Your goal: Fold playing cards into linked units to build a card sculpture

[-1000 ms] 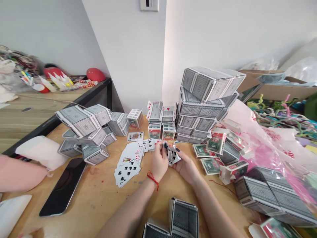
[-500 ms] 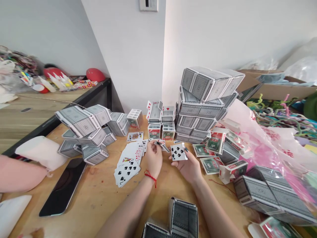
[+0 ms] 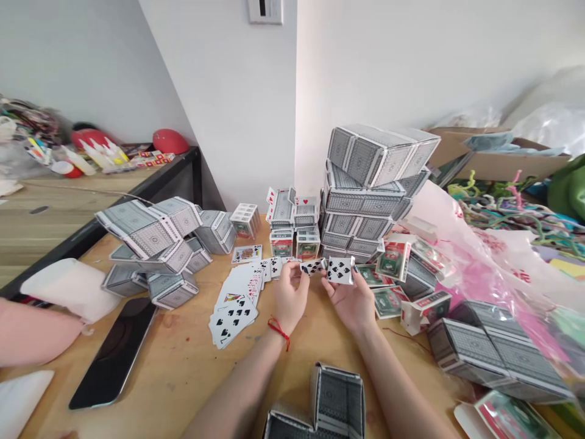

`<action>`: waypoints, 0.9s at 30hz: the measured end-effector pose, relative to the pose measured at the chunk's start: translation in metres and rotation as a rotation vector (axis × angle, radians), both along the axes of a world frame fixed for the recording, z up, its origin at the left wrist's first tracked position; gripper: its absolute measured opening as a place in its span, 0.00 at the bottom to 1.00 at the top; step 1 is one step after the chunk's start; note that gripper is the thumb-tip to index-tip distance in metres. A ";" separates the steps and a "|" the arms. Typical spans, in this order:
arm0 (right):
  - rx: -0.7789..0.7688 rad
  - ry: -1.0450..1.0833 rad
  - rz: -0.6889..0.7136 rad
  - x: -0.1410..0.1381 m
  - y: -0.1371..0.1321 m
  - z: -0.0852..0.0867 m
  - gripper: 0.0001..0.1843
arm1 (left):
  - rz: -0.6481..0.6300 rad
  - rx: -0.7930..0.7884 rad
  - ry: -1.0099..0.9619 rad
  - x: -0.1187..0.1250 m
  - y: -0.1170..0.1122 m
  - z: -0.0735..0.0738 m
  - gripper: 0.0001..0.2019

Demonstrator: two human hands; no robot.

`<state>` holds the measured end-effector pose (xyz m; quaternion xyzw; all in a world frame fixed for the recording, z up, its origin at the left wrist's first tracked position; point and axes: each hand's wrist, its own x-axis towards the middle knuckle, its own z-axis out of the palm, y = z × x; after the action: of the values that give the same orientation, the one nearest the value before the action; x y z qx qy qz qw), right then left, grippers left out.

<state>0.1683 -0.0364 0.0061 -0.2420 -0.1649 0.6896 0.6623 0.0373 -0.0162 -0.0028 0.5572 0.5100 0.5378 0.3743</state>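
My left hand (image 3: pixel 287 296), with a red string at the wrist, pinches a spade card (image 3: pixel 311 266) by its edge. Close beside it, my right hand (image 3: pixel 351 297) grips a small stack of playing cards (image 3: pixel 340 269), a spade face on top. Both hands hover over the wooden table (image 3: pixel 183 360), just in front of a curved spread of face-up cards (image 3: pixel 237 296) that runs to the left of my left hand.
Shrink-wrapped bricks of card decks tower at the back (image 3: pixel 372 183), pile at the left (image 3: pixel 150 241) and lie at the right (image 3: pixel 493 353) and near edge (image 3: pixel 336 399). Loose green deck boxes (image 3: pixel 393 286), a dark tablet (image 3: pixel 114 360), pink plastic (image 3: pixel 479 268). Another person's arm (image 3: pixel 31 332) rests at the left.
My hands parted slightly and rose toward the back. The left hand now pinches one spade card drawn off the stack, which the right hand has turned face up.
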 end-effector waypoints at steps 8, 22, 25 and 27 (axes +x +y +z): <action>-0.047 -0.045 0.024 -0.002 0.001 -0.001 0.11 | -0.220 0.124 0.220 -0.002 -0.009 0.014 0.04; -0.075 -0.221 0.024 -0.005 0.001 -0.003 0.11 | -0.336 0.183 0.325 -0.009 -0.008 0.013 0.05; -0.077 -0.275 -0.031 -0.009 0.001 -0.004 0.10 | -0.244 0.237 0.313 -0.009 -0.007 0.011 0.11; -0.069 -0.290 -0.040 -0.011 0.001 -0.004 0.10 | -0.219 0.241 0.278 -0.008 -0.006 0.009 0.19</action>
<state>0.1574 -0.0350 0.0018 -0.3651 -0.2300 0.6393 0.6364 0.0290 -0.0225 0.0066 0.7188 0.4251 0.4690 0.2875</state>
